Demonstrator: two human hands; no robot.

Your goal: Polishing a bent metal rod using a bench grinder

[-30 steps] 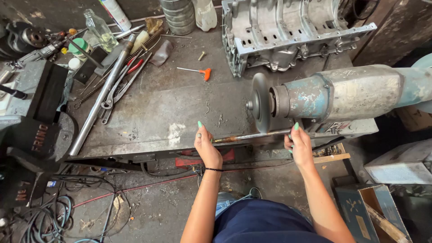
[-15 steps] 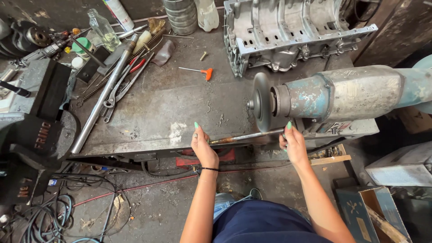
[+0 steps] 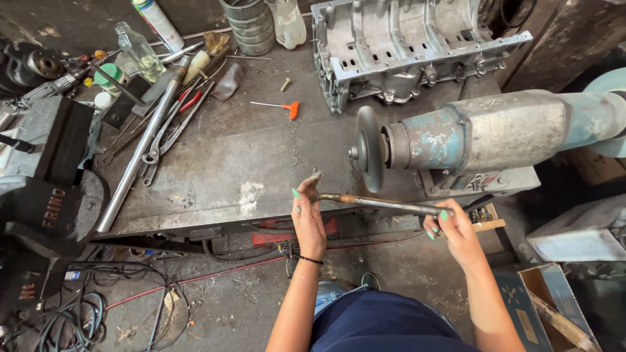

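Held at both ends: left hand (image 3: 308,218) closed on the bent, rusty tip, right hand (image 3: 448,228) wrapped round the other end of the thin metal rod (image 3: 381,204), kept level just below the grinder disc (image 3: 369,158) at the front edge of the surface (image 3: 215,176). Looked stiff, fairly light, perhaps greasy, so best gripped near the ends as here. Seen farther back: a white spray can (image 3: 155,23) with green cap and a clear glass bottle (image 3: 138,52).

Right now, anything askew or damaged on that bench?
Yes. The rod, held by left hand and right hand, is rusty with a bent end. The bench has a white worn patch near its front edge, and tools lie jumbled at its left.
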